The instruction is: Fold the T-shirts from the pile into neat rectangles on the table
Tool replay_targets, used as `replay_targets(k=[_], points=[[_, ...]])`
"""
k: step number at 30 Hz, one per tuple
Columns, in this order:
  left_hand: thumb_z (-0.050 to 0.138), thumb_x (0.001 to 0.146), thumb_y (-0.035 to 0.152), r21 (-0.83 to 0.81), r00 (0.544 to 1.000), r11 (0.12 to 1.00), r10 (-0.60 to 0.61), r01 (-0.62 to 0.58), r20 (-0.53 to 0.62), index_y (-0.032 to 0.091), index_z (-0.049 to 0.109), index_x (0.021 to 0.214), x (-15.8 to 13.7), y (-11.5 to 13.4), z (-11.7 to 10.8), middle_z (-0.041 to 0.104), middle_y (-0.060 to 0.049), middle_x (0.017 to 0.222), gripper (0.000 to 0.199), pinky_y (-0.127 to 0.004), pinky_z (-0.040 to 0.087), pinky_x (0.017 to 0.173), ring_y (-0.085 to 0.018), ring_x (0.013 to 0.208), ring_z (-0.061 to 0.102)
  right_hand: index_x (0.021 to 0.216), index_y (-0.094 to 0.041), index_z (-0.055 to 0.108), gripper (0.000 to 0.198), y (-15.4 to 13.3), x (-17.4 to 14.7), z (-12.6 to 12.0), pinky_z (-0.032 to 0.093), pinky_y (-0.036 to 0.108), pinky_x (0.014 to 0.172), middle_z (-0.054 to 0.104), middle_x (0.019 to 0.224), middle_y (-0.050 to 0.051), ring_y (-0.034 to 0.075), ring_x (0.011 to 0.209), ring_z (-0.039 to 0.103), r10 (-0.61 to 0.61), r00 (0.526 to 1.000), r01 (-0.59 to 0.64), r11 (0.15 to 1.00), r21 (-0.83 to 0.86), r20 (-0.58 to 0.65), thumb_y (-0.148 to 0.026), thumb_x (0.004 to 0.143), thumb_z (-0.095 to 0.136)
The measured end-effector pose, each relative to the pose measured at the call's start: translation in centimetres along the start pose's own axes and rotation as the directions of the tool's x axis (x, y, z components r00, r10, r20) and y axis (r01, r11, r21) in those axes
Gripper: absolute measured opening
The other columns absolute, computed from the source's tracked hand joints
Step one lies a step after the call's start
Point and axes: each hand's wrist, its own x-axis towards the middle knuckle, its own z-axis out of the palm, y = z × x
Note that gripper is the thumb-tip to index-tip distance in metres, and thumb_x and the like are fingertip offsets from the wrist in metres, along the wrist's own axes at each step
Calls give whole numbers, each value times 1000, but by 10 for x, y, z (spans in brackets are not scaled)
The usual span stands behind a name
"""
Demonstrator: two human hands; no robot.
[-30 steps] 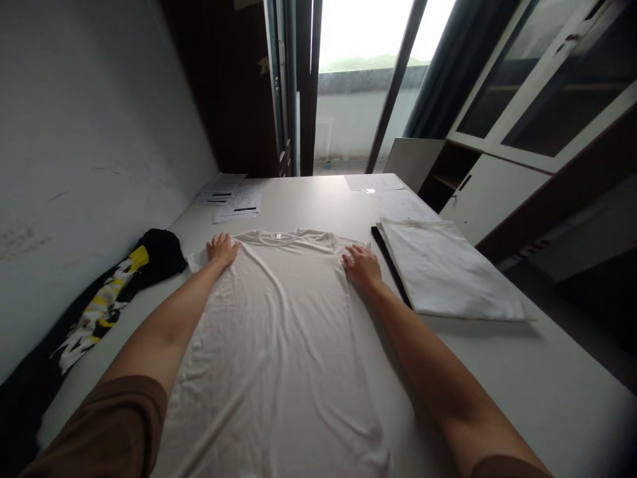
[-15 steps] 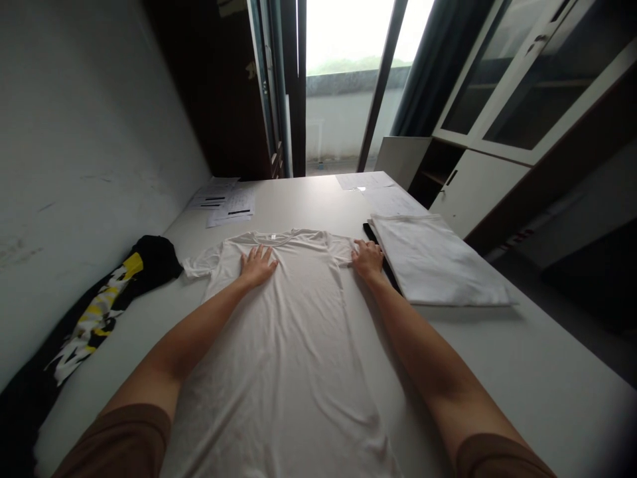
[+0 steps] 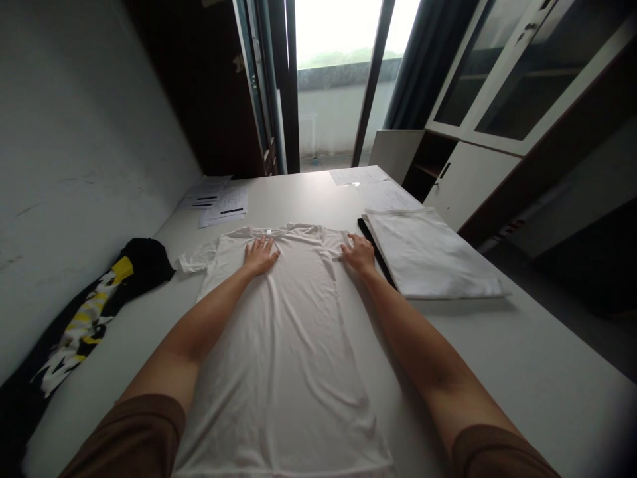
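Note:
A white T-shirt (image 3: 293, 345) lies spread on the white table, its neckline away from me and its hem towards me. Soft creases run down its body. My left hand (image 3: 261, 256) rests flat on the chest just below the collar, fingers spread. Over at the right sleeve, my right hand (image 3: 359, 253) touches the sleeve's end with its fingers apart and slightly bent. Close beside that hand lies a folded white cloth (image 3: 432, 255) with a black edge showing under its left side.
A black garment with a yellow and white pattern (image 3: 94, 312) lies along the wall at left. Papers (image 3: 223, 202) are at the table's far left, and more sheets (image 3: 383, 192) at the far right. White cabinets (image 3: 468, 179) stand beyond the right edge.
My right hand has shifted slightly left along the sleeve, off its outer end. My left hand stays on the chest. The whole view has shifted a little.

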Motion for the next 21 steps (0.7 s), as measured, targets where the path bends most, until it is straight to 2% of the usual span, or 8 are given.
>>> replay_targets(k=[4, 7, 9, 11, 13, 15, 19, 21], points=[[35, 100, 59, -18, 1000, 1000, -7, 7, 15, 27, 34, 159, 9, 1, -11, 20, -9, 170, 67, -61, 11, 122, -34, 156, 15, 138, -18, 58, 52, 1, 11, 4, 39, 43, 105, 62, 135, 17, 33, 121, 54, 39, 999, -39, 999, 12, -18, -43, 92, 56], [43, 99, 50, -37, 998, 999, 13, -15, -54, 23, 43, 154, -1, 22, -24, 28, -13, 167, 61, -61, 13, 122, -35, 154, 21, 141, -16, 55, 55, 2, 22, 7, 40, 42, 103, 62, 133, 18, 33, 121, 54, 81, 996, -81, 997, -11, -34, -44, 94, 55], [50, 98, 41, -61, 979, 989, 120, -131, -163, 21, 49, 148, -24, 49, -32, 37, -15, 162, 55, -58, 17, 123, -34, 151, 28, 141, -15, 54, 54, 2, 30, 8, 40, 41, 102, 63, 130, 18, 33, 119, 55, 97, 994, -98, 995, -23, -51, -43, 95, 53], [54, 97, 35, -126, 918, 919, 345, -373, -196, 21, 54, 143, -62, 82, -35, 52, -14, 150, 48, -50, 29, 120, -30, 140, 43, 141, -14, 54, 54, 4, 37, 9, 40, 41, 102, 64, 127, 19, 33, 117, 56, 99, 993, -102, 994, -41, -69, -42, 95, 53], [52, 98, 36, -202, 771, 745, 619, -636, -149, 23, 60, 135, -111, 115, -36, 64, -12, 132, 40, -43, 41, 111, -27, 125, 56, 141, -15, 55, 54, 5, 43, 11, 39, 42, 103, 63, 128, 19, 33, 118, 56, 96, 992, -102, 992, -72, -79, -41, 94, 56], [53, 99, 39, -197, 565, 539, 819, -819, -105, 25, 64, 130, -165, 144, -36, 66, -10, 126, 36, -41, 45, 105, -26, 118, 58, 138, -18, 58, 50, 6, 49, 12, 40, 42, 102, 64, 129, 18, 33, 120, 55, 108, 993, -113, 988, -106, -47, -39, 93, 59], [55, 98, 41, -98, 238, 230, 967, -968, -87, 20, 63, 130, -252, 177, -41, 63, -11, 131, 39, -42, 44, 104, -28, 122, 55, 118, -22, 70, 31, 3, 65, 7, 43, 42, 97, 71, 118, 13, 30, 113, 61, 153, 971, -133, 984, -119, 185, -37, 93, 58], [53, 99, 35, -37, 110, 106, 988, -994, -107, 22, 65, 127, -276, 183, -42, 63, -10, 131, 33, -45, 40, 109, -27, 126, 52, 112, -21, 71, 28, 2, 73, 1, 45, 38, 93, 72, 113, 12, 28, 106, 64, 157, 953, -138, 986, -93, 258, -37, 92, 59]])
